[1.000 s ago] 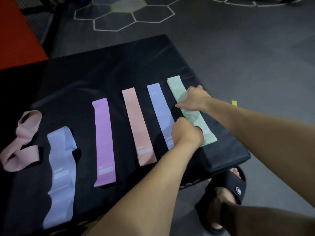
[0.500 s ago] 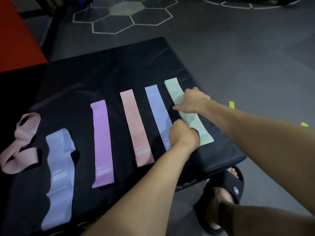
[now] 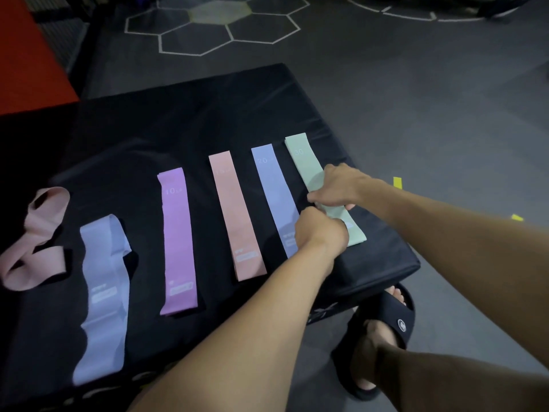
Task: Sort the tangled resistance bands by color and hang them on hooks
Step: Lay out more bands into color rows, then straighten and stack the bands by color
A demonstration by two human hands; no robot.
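Observation:
Several flat resistance bands lie side by side on a black padded mat [image 3: 190, 126]. From the right they are a mint green band [image 3: 303, 157], a light blue band [image 3: 271, 185], a peach band [image 3: 234, 215] and a purple band [image 3: 178, 233]. Further left lie a crumpled light blue band [image 3: 102, 292] and a twisted pink band [image 3: 38, 242]. My right hand [image 3: 338, 185] grips the green band at its middle with curled fingers. My left hand [image 3: 320, 230] is curled on the green band's near part, right beside the right hand. No hooks are in view.
The mat's right front corner [image 3: 413, 263] is just beyond the green band. A foot in a black slide sandal [image 3: 383, 331] stands on the grey floor below it. Yellow tape bits [image 3: 397, 182] lie on the floor at right. A red mat [image 3: 26, 63] sits far left.
My right hand has slid a little down the green band toward my left hand. The bands have stayed in place.

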